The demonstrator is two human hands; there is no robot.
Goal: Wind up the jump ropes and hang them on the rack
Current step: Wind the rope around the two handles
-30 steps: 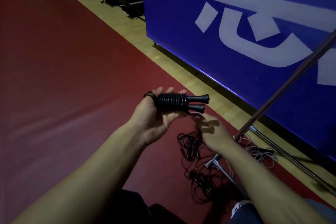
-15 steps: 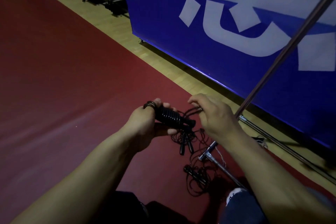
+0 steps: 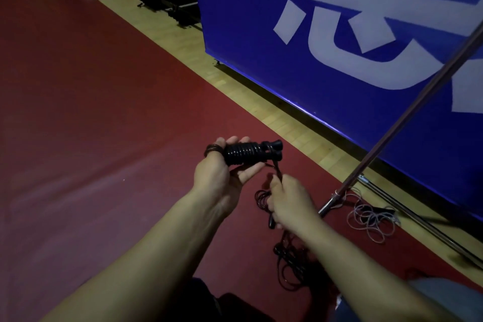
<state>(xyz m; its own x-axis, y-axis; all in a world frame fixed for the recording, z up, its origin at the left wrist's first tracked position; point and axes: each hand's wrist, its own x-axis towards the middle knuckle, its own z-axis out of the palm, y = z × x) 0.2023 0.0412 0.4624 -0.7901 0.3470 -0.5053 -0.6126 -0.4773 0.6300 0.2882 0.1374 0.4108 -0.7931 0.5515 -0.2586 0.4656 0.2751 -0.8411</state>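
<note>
My left hand (image 3: 222, 172) grips a black jump rope (image 3: 248, 153) whose two handles lie side by side with cord wound tightly round them. A loose end of the cord runs down from the handles to my right hand (image 3: 290, 196), which pinches it just below and to the right. Under my hands, several more black ropes (image 3: 290, 261) lie tangled on the red floor. The rack's metal pole (image 3: 407, 112) slants up to the right, its base bar (image 3: 418, 219) on the floor.
A pale loose rope (image 3: 371, 219) lies coiled by the rack's foot. A large blue banner wall (image 3: 339, 47) stands close behind, along a strip of wooden floor (image 3: 183, 44). Dark equipment (image 3: 172, 2) sits at the far back. Red floor (image 3: 91, 112) spreads to the left.
My right hand has dropped from beside the handles to below them, drawing the cord's loose end down. My left hand has turned the wound bundle so the handle tips point right again.
</note>
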